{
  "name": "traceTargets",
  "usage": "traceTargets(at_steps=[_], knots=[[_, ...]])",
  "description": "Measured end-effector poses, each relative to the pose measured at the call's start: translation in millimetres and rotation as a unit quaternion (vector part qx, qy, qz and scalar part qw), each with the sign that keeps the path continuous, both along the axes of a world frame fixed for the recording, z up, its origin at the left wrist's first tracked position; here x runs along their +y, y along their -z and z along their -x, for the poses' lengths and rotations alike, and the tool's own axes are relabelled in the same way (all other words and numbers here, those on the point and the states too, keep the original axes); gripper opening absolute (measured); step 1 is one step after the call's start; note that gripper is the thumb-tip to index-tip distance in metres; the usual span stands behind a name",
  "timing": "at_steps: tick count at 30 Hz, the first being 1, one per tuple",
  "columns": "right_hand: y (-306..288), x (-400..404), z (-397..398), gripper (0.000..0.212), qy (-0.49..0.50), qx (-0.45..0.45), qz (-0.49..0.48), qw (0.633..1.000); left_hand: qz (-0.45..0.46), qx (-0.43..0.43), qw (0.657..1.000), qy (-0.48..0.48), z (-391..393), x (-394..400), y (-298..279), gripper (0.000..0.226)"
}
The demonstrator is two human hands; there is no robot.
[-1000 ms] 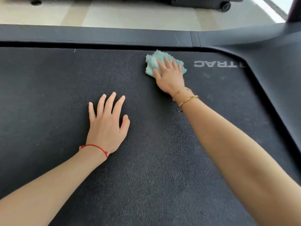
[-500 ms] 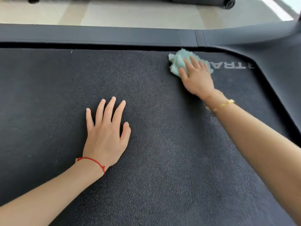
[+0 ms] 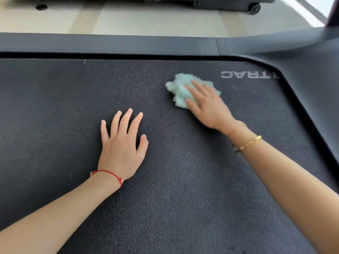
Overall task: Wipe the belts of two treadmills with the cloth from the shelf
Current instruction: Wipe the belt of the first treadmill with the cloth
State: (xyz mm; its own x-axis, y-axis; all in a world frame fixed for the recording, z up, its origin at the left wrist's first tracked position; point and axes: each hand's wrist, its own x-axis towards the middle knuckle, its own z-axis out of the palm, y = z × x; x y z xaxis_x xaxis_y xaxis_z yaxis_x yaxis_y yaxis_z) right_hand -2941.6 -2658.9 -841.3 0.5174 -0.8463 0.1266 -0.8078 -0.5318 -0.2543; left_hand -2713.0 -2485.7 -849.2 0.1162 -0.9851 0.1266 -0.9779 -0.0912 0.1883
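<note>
Two hands down on the belt right now, doing different jobs. Right hand has its fingers laid out fairly straight on top of the cloth, pressing it flat rather than balling it up. It's a bit blurry there, so I can't tell if my thumb is hooked under an edge. Left hand is spread wide and flat on the bare belt, holding nothing, just propping me up.

So the cloth is under my right palm, out toward the far side of the belt, with the mint green bunched part poking out to the left of my fingers. It sits just short of the white lettering printed near the rounded corner, and the far side rail runs along past it.

What matters for the next pass, I reckon: the belt's long run stretches off to my left, and there's a lot of unwiped-looking dark surface that way. The right hand is the one with the cloth, so it does the sweeping, and my left hand is sitting close by in that direction, so it may need to shift.

Floor and another machine's wheel are visible beyond.
</note>
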Motion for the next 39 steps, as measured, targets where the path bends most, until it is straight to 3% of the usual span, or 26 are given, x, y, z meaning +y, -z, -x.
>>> traceTargets(at_steps=[2, 4, 10, 14, 19, 21, 27, 30, 33, 37, 39], knots=[[-1.2, -5.3, 22.7, 0.057, 0.088, -0.001, -0.023, 0.996, 0.002, 0.002, 1.000, 0.000, 0.8, 0.3, -0.5, 0.064], [-1.7, 12.1, 22.0, 0.054, 0.106, 0.000, -0.035, 0.994, 0.003, 0.006, 1.000, 0.000, 1.3, 1.3, -1.1, 0.065], [-6.4, 160.9, 22.5, 0.051, -0.105, -0.001, -0.028, 0.994, 0.010, 0.016, 1.000, -0.005, 3.1, 2.6, -2.4, 0.067], [-11.7, 197.3, 43.3, 0.051, -0.145, 0.016, -0.041, 0.988, 0.012, 0.030, 0.999, -0.006, 4.1, 5.1, -2.1, 0.061], [-5.8, 137.2, 45.6, 0.053, 0.038, -0.001, -0.041, 0.998, 0.006, 0.042, 0.999, -0.021, 6.5, 16.1, -3.1, 0.056], [-3.8, 144.1, 40.1, 0.054, 0.064, 0.007, -0.031, 0.997, -0.003, 0.044, 0.999, -0.021, 7.5, 25.0, -3.4, 0.057], [-13.6, 262.0, 40.7, 0.053, -0.126, 0.026, -0.042, 0.991, 0.008, 0.045, 0.999, -0.002, 8.3, 61.0, 0.0, 0.057], [-20.5, 290.9, 58.4, 0.053, -0.170, 0.028, -0.064, 0.983, 0.023, 0.041, 0.999, 0.000, 9.2, 73.9, 1.8, 0.058], [-14.1, 258.2, 75.0, 0.053, -0.124, 0.030, -0.054, 0.990, 0.023, 0.040, 0.999, -0.003, 11.2, 79.6, 2.5, 0.056], [-5.6, 198.5, 74.1, 0.061, 0.080, -0.002, -0.035, 0.996, 0.023, 0.042, 0.999, -0.006, 12.6, 80.0, 0.9, 0.057], [-3.8, 207.0, 60.3, 0.062, 0.101, 0.004, -0.027, 0.994, 0.022, 0.039, 0.999, -0.005, 12.5, 80.2, 1.1, 0.057]])
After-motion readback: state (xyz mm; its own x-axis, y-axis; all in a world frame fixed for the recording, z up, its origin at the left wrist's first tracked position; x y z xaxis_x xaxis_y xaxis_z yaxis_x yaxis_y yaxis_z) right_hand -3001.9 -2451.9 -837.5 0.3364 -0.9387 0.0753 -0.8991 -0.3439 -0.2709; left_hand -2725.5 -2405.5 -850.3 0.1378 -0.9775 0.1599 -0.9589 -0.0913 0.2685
